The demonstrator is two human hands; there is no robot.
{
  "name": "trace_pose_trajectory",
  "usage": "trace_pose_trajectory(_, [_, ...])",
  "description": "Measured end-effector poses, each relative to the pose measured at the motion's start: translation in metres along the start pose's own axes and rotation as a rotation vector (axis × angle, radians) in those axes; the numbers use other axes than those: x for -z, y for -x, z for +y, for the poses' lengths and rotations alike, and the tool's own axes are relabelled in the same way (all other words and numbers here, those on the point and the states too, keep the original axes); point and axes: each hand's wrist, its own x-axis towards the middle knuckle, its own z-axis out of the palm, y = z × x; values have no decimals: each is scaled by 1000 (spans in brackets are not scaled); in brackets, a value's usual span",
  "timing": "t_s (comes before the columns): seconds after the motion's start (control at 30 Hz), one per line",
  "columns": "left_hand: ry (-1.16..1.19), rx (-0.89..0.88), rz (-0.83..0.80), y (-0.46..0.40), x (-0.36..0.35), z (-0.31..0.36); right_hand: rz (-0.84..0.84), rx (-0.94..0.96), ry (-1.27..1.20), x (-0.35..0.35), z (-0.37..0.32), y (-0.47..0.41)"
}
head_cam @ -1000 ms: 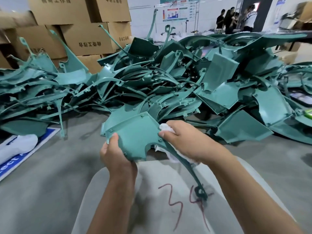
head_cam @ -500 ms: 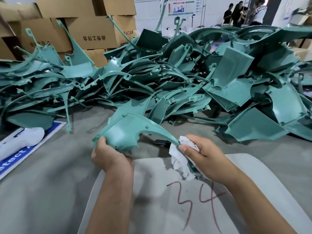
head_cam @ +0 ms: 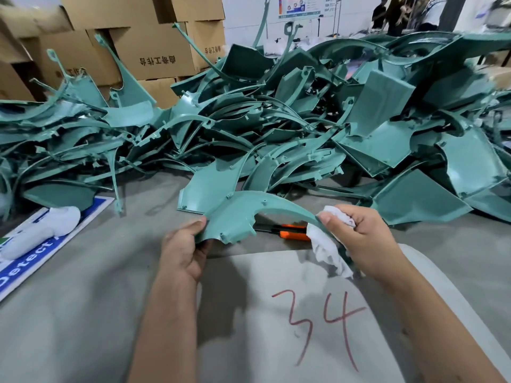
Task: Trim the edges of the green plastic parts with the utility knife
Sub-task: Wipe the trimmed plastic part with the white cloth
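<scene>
The left hand (head_cam: 184,252) pinches the broad end of a curved green plastic part (head_cam: 235,217), while the right hand (head_cam: 359,239) clamps a white cloth (head_cam: 326,244) around its thin arm. Between the hands, under the part's arch, an orange utility knife (head_cam: 290,230) lies untouched. Beyond both hands sits a heap of green parts (head_cam: 276,128).

Both forearms bare, no sleeves, gloves or jewellery visible.
</scene>
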Motion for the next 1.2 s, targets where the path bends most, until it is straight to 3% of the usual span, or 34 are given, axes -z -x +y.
trace_pose_trajectory(0.1, [164,-26,65,3,-1,4,204,-86,-109,-9,0,-4])
trace_pose_trajectory(0.27, [547,-51,63,3,4,17,500,-275,-583,0,-6,-4])
trace_pose_trajectory(0.33, [523,-68,-31,15,-9,5,390,-373,-940,-13,-15,-4])
trace_pose_trajectory(0.4, [390,-56,-177,25,-25,-14,158,-358,-1196,-29,-28,-5])
trace_pose_trajectory(0.47, [274,-51,-318,30,-35,-31,35,-314,-1333,-42,-37,-2])
trace_pose_trajectory(0.53, [162,-50,-338,32,-41,-42,-9,-278,-1389,-45,-42,0])
trace_pose_trajectory(0.67, [-60,-139,-334,25,-39,-48,31,-261,-1089,-42,-39,0])
trace_pose_trajectory(0.8, [-343,-317,-442,18,-27,-43,-108,-257,-955,-37,-36,5])
trace_pose_trajectory(0.9, [-430,-427,-511,19,-20,-42,-33,-281,-779,-38,-36,4])
trace_pose_trajectory(1.1, [-586,-644,-252,30,-32,-51,2,-133,-445,-48,-37,5])
trace_pose_trajectory(1.2, [-735,-804,-116,30,-36,-52,128,-131,-496,-49,-38,5])
